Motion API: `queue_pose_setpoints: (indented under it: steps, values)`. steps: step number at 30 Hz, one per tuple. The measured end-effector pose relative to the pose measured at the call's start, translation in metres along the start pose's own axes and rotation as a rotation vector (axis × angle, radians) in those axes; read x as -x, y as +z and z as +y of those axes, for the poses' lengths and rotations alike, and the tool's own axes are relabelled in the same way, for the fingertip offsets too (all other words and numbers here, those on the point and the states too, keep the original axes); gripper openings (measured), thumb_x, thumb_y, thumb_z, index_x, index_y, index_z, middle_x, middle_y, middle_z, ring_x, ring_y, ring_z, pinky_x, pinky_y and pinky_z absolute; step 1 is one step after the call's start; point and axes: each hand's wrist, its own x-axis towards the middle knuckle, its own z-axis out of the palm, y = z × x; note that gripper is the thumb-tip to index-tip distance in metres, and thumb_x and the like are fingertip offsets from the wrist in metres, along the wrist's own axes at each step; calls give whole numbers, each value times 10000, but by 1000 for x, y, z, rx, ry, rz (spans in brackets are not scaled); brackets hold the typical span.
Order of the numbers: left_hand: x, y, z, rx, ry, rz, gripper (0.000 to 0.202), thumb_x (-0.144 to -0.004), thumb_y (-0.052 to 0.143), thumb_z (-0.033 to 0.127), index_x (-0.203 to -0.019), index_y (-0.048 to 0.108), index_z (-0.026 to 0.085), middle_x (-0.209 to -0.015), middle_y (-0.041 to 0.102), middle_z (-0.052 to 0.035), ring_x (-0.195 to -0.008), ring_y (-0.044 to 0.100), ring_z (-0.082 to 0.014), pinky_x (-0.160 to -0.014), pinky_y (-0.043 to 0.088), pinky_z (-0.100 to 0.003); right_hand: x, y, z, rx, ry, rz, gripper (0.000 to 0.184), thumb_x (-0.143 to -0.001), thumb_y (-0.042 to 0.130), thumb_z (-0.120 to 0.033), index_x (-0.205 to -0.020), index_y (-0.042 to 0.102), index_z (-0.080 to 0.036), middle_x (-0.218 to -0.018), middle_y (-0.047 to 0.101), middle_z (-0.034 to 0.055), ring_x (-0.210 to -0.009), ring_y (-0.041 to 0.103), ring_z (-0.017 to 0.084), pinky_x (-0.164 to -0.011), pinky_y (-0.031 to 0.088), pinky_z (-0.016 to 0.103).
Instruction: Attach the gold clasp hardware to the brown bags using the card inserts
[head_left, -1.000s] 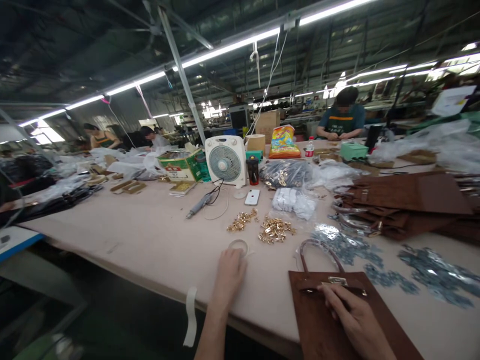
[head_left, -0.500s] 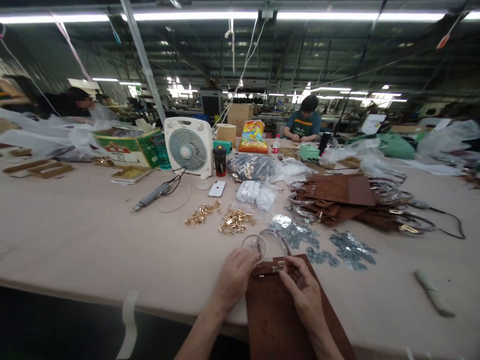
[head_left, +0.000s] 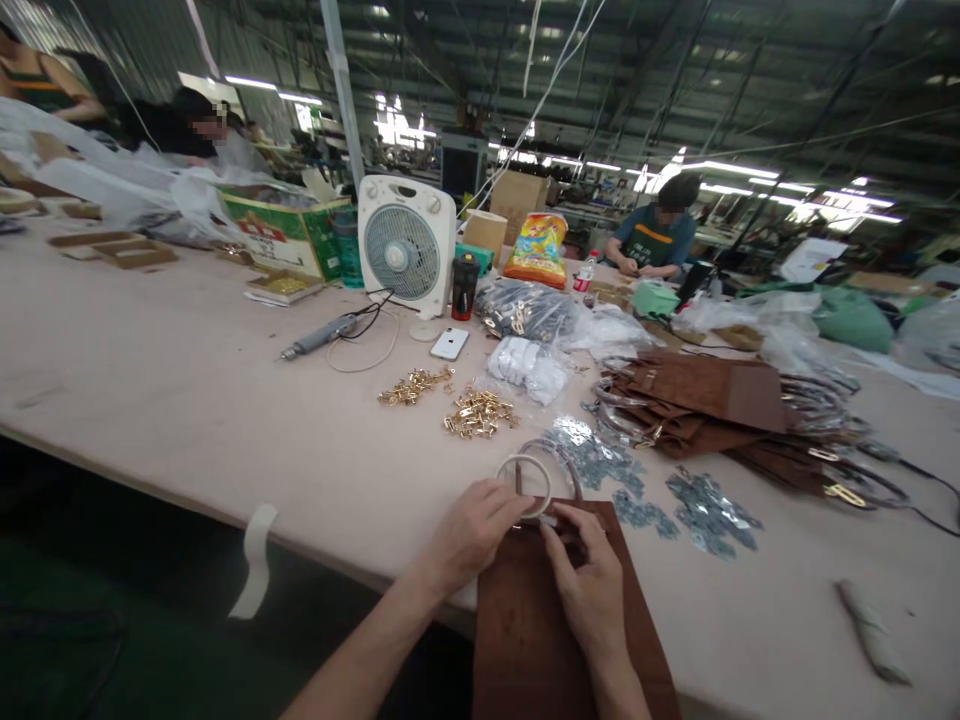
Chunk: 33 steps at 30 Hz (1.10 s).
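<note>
A brown bag [head_left: 529,620] lies flat at the table's front edge, its top toward the far side and a plastic-wrapped handle [head_left: 564,462] looped beyond it. My left hand [head_left: 476,530] is closed on a thin pale ring that looks like a roll of tape [head_left: 523,458], held over the bag's top edge. My right hand [head_left: 589,575] is at that same edge, thumb and fingers bent together close to the left fingertips. A small pale bit shows between the hands; what the right fingers pinch is hidden.
Gold clasp parts [head_left: 480,412] and flat silver metal plates [head_left: 709,510] lie in piles beyond the bag. Stacked brown bags [head_left: 697,390] are at right, a grey electric screwdriver [head_left: 319,338], phone [head_left: 450,343] and fan [head_left: 407,245] farther left. A co-worker [head_left: 652,235] sits across.
The view has tilted down and turned. My right hand has come closer to my left, and the metal clasp seen by its fingers is now covered. The left hand keeps the ring.
</note>
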Motion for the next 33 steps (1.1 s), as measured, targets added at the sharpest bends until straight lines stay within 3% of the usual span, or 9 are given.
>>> queue_pose_setpoints:
  steps: [5, 13, 18, 25, 33]
  values:
    - [0, 1, 0, 6, 31, -5, 330, -1056, 473, 140, -1361, 597, 156, -1137, 715, -114, -1115, 613, -245, -988, 561, -419, 1, 0, -2, 48, -26, -2, 213, -1005, 641, -375, -1135, 723, -229, -1088, 726, 68, -908, 693, 211, -794, 578, 308]
    - [2, 1, 2, -25, -23, -125, 393, -1028, 452, 88, -1401, 555, 156, -1186, 666, -118, -1157, 565, -268, -1042, 518, -442, 3, 2, 2, 74, -27, -12, 182, -1013, 642, -361, -1087, 752, -236, -1077, 758, 49, -979, 718, 218, -872, 564, 312]
    - [0, 1, 4, -114, -64, -216, 373, -1033, 479, 145, -1391, 574, 186, -1076, 626, -106, -1047, 563, -264, -954, 529, -432, 3, 4, 1, 88, -65, -38, 184, -1019, 612, -332, -1077, 757, -235, -1064, 762, 49, -955, 725, 211, -869, 567, 314]
    - [-4, 6, 3, -198, -33, -243, 275, -1072, 471, 256, -1283, 645, 232, -954, 580, -65, -888, 559, -219, -799, 530, -349, 4, 2, 3, 121, -97, -47, 196, -1021, 605, -346, -1076, 759, -237, -1084, 767, 64, -977, 727, 234, -923, 561, 360]
    - [-7, 6, 1, -67, -25, -203, 233, -993, 522, 157, -1177, 660, 193, -1216, 614, -115, -1127, 608, -235, -967, 547, -362, 7, 4, 5, 130, -155, -41, 204, -1037, 588, -324, -1104, 758, -233, -1094, 767, 73, -993, 731, 234, -924, 575, 364]
